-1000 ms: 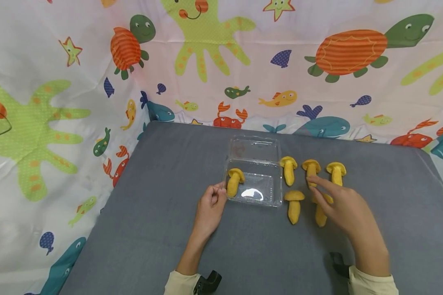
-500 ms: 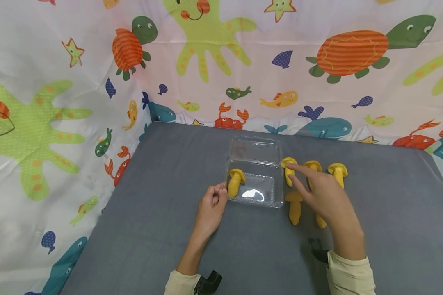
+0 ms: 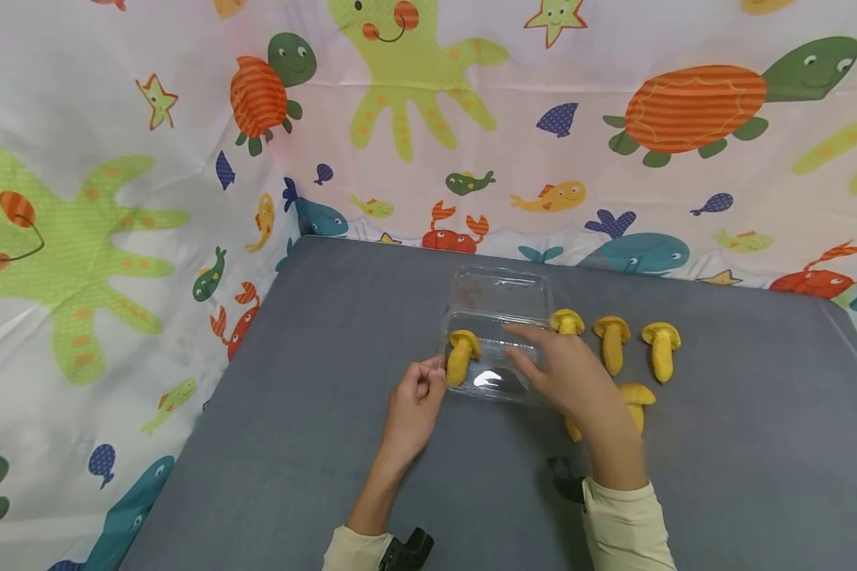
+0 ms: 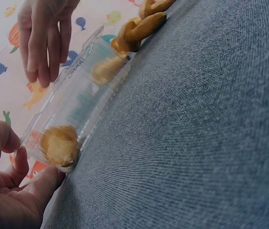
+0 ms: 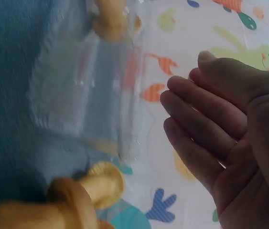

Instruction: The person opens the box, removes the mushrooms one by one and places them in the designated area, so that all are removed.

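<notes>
In the head view a clear plastic container (image 3: pixel 482 323) lies on the grey cloth, its hinged lid (image 3: pixel 503 292) laid back behind it. One yellow mushroom (image 3: pixel 461 361) is inside at the left end. My left hand (image 3: pixel 413 404) pinches the container's left edge between thumb and fingers, as the left wrist view also shows. Above the container's right part hovers my right hand (image 3: pixel 574 381), fingers extended. The right wrist view shows that hand (image 5: pixel 230 124) holding nothing.
Several more yellow mushrooms lie right of the container, among them a back-row mushroom (image 3: pixel 612 346), a far-right mushroom (image 3: pixel 662 349) and a front mushroom (image 3: pixel 637 403). My right arm partly covers some. A curtain (image 3: pixel 393 182) printed with sea animals stands behind the table.
My right hand has moved left from over the mushrooms to above the container, passing over them without picking any up. My left hand keeps its pinch on the container's edge.
</notes>
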The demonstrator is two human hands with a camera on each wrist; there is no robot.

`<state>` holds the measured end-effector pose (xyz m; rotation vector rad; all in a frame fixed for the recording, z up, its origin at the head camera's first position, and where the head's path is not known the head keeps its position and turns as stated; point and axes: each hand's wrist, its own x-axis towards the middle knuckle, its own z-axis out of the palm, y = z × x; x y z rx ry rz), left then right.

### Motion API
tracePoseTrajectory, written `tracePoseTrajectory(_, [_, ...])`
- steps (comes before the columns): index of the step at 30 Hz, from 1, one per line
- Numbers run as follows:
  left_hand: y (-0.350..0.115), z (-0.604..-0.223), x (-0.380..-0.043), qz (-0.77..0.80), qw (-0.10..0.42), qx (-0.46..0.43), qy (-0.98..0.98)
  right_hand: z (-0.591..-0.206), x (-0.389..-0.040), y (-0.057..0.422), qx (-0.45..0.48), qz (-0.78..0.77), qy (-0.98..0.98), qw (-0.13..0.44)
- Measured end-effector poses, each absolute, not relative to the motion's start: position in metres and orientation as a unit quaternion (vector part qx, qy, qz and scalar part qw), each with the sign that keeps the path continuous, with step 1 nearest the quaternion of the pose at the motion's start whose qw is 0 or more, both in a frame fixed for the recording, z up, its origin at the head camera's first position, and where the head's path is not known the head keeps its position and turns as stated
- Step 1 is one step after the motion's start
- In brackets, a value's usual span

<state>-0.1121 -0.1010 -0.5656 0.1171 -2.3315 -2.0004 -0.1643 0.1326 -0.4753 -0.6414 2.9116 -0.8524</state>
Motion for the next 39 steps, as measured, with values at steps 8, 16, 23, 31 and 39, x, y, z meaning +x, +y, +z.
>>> tracePoseTrajectory(8, [-0.099, -0.564, -0.112, -0.657, 0.037, 0.032, -0.753, -0.495, -0.172, 0.11, -0.203, -0.282, 0.937, 0.022])
tracePoseTrajectory(16, [-0.099, -0.561, -0.111, -0.653, 0.033, 0.026, -0.756, -0.509, -0.177, 0.091, -0.176, -0.27, 0.946, 0.024])
tracePoseTrajectory(23, [-0.1, -0.561, -0.111, -0.64, 0.025, 0.025, -0.768, -0.516, -0.178, 0.084, -0.161, -0.265, 0.951, 0.006])
tracePoseTrajectory(31, [-0.099, -0.562, -0.113, -0.643, 0.033, 0.017, -0.765, -0.52, -0.181, 0.081, -0.161, -0.287, 0.944, -0.001])
tracePoseTrajectory(39, [-0.099, -0.563, -0.112, -0.65, 0.035, 0.024, -0.759, -0.524, -0.182, 0.079, -0.166, -0.292, 0.942, -0.016])
